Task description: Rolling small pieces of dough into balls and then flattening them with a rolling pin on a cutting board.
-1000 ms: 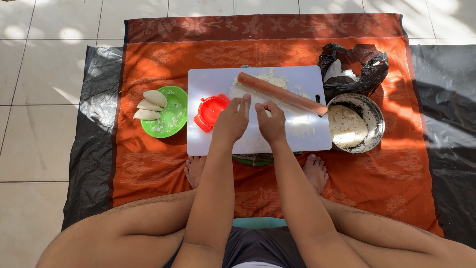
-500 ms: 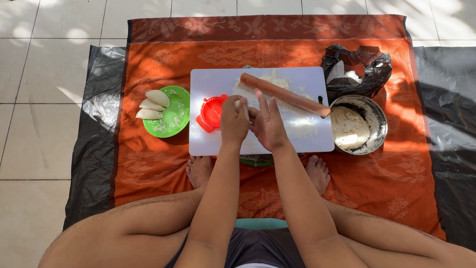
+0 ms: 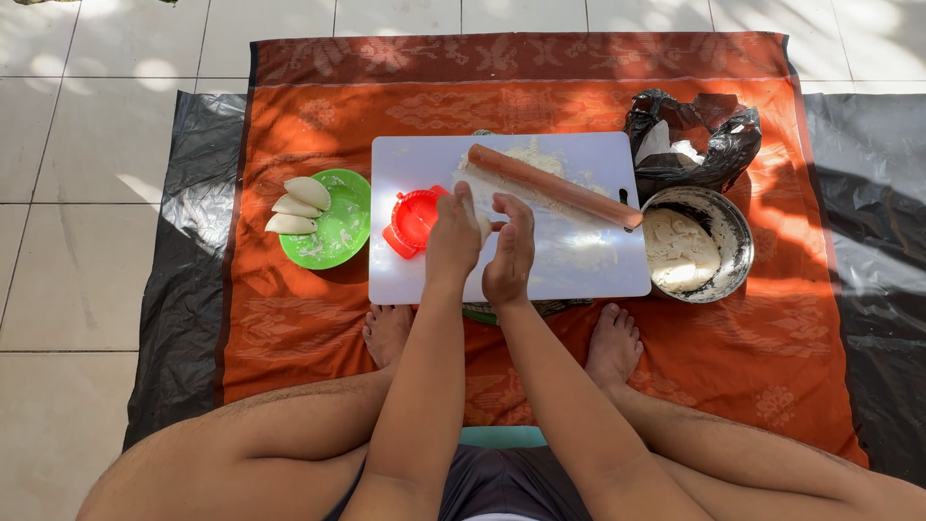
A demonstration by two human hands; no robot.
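My left hand (image 3: 453, 241) and my right hand (image 3: 510, 253) are pressed together over the white cutting board (image 3: 598, 270), with a small piece of pale dough (image 3: 483, 226) held between the palms. A wooden rolling pin (image 3: 555, 185) lies diagonally across the floured far part of the board. A red dumpling press (image 3: 412, 219) sits at the board's left edge, just left of my left hand.
A green plate (image 3: 338, 236) with three folded dumplings (image 3: 294, 205) lies left of the board. A metal bowl of dough (image 3: 693, 246) and a black plastic bag (image 3: 690, 140) are at the right. Everything rests on an orange cloth (image 3: 318, 318) over black sheeting; my bare feet (image 3: 388, 331) touch the cloth.
Both hands have turned from palms down on the board to palms facing each other, with the dough piece between them. The other things have not moved.
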